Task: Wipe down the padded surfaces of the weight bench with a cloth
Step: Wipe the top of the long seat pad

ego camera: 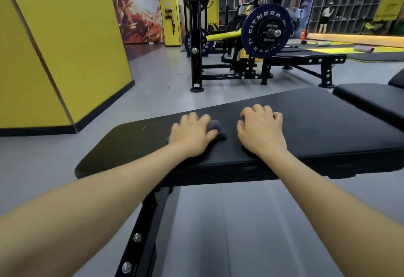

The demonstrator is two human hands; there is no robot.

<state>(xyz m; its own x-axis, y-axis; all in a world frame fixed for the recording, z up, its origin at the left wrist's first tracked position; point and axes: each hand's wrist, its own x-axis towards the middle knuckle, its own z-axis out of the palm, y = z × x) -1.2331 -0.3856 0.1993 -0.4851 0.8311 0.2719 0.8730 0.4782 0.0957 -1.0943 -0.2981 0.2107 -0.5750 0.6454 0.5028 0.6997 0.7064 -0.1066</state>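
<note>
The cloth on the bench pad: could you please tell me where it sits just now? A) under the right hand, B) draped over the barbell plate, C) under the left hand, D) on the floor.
C: the grey cloth peeks out from under the left hand pressed on the pad; the right hand rests bare on the pad.

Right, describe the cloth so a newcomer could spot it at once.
Find the long black bench pad across the middle of the view, with two bare hands on it. The cloth is the small grey bunched rag pressed under the left hand; the right hand beside it rests on bare padding.
</note>
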